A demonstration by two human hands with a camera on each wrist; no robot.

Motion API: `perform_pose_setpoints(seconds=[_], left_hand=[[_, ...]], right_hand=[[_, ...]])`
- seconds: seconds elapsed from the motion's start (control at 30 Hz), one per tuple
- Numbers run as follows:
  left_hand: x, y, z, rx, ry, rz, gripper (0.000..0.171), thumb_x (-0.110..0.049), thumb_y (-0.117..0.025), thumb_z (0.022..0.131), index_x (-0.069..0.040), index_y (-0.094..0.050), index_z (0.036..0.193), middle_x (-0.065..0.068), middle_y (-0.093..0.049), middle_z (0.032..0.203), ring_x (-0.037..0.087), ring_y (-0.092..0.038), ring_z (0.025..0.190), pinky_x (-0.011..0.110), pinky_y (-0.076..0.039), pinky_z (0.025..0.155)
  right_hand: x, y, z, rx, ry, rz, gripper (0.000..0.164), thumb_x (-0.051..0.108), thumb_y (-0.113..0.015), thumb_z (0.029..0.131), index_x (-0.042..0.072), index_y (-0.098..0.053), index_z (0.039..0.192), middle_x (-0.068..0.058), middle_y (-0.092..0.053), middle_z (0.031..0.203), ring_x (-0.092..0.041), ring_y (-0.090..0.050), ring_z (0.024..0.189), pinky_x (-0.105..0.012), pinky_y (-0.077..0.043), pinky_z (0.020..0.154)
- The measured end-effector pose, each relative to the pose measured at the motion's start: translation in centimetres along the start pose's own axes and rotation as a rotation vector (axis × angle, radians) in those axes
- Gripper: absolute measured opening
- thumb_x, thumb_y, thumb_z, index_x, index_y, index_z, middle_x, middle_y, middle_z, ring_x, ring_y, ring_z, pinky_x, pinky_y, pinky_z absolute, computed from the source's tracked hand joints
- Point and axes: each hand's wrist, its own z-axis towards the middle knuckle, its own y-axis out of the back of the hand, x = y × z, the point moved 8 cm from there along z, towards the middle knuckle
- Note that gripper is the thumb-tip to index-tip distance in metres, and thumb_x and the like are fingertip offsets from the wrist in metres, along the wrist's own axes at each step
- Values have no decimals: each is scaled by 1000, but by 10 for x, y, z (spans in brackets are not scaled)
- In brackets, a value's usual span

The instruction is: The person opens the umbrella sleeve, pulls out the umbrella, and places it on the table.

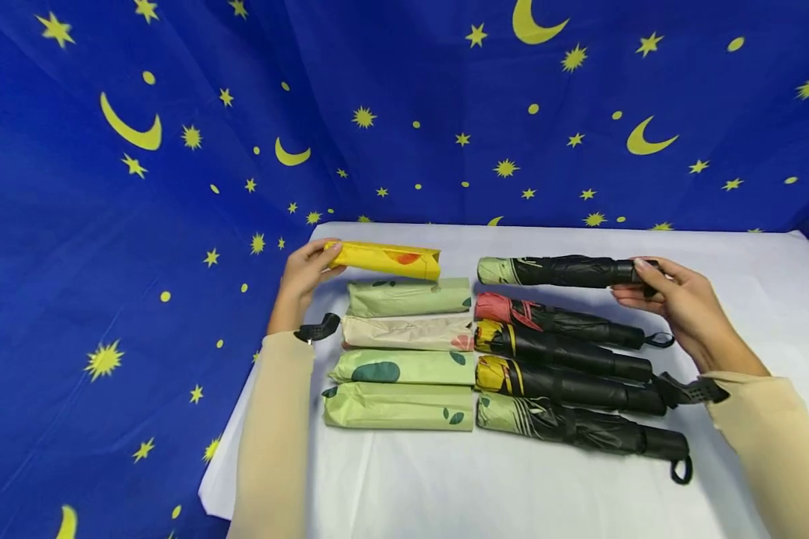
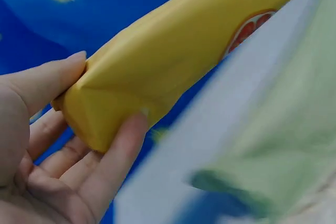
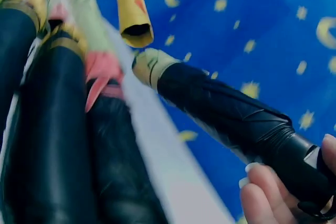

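My left hand (image 1: pixel 308 268) pinches the closed end of a yellow umbrella sleeve (image 1: pixel 386 259) with an orange-red fruit print. In the right wrist view the sleeve's open mouth (image 3: pixel 137 33) faces the umbrella. By its black handle, my right hand (image 1: pixel 677 296) grips a folded black umbrella (image 1: pixel 559 271), whose light green end points left toward the sleeve. A gap separates the two. Both are held at the far side of the table, the sleeve just beyond a pale green sleeve (image 1: pixel 407 297) and the umbrella beyond a red-ended folded umbrella (image 1: pixel 559 320).
Several printed sleeves lie stacked in a column, including a cream one (image 1: pixel 404 333) and a green one (image 1: pixel 398 406). To their right lie several folded black umbrellas, the nearest green-ended (image 1: pixel 580 427). A white-covered table (image 1: pixel 404 486) meets a blue star-printed cloth (image 1: pixel 404 82) behind.
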Motion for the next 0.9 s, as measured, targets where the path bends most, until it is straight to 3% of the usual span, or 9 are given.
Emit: perform_pose_setpoints(seconds=[0.13, 0.27, 0.37, 0.5, 0.6, 0.8, 0.9], left_hand=[[34, -8, 15, -12, 115, 160, 51, -35, -76, 94, -6, -65, 134, 12, -62, 124, 20, -65, 102, 37, -58, 90], [47, -19, 19, 1, 88, 374, 51, -45, -70, 97, -11, -67, 134, 13, -64, 126, 21, -61, 100, 37, -55, 88], [52, -26, 16, 34, 58, 507, 49, -49, -66, 98, -13, -68, 133, 13, -63, 129, 24, -59, 106, 42, -51, 91], [56, -32, 9, 93, 40, 594, 46, -45, -66, 99, -14, -68, 133, 11, -58, 138, 29, -55, 122, 49, -48, 101], [54, -35, 9, 113, 4, 640, 46, -44, -66, 100, -14, -66, 135, 12, -56, 142, 31, -51, 130, 51, -44, 106], [44, -40, 14, 125, -26, 719, 52, -46, -63, 101, -14, -62, 141, 13, -51, 149, 32, -46, 137, 52, -41, 110], [39, -42, 13, 144, -20, 791, 54, -45, -63, 101, -11, -58, 144, 14, -51, 149, 33, -46, 137, 52, -43, 108]], right_hand=[[-30, 15, 14, -1, -151, -75, 32, 32, -64, 102, 10, -58, 125, -11, -77, 98, -22, -76, 91, -37, -59, 85], [-41, 25, 21, 26, -183, -258, 46, 40, -60, 103, 6, -50, 132, -6, -77, 100, -17, -75, 93, -35, -59, 85], [-43, 30, 22, 39, -151, -549, 61, 49, -57, 102, 3, -48, 142, 0, -76, 105, -10, -73, 92, -30, -60, 80], [-48, 30, 19, 74, -121, -914, 70, 55, -58, 100, 1, -53, 145, -12, -69, 120, -7, -68, 90, -29, -58, 71], [-46, 26, 18, 99, -82, -1061, 66, 55, -59, 100, 4, -58, 141, -21, -68, 116, -14, -66, 84, -34, -54, 63], [-29, 1, 22, 164, 136, -1329, 51, 44, -63, 102, 0, -68, 129, -23, -71, 114, -41, -67, 98, -57, -53, 81], [-28, -11, 25, 237, 168, -1398, 48, 39, -63, 102, -3, -69, 125, -24, -71, 117, -44, -66, 104, -62, -50, 88]])
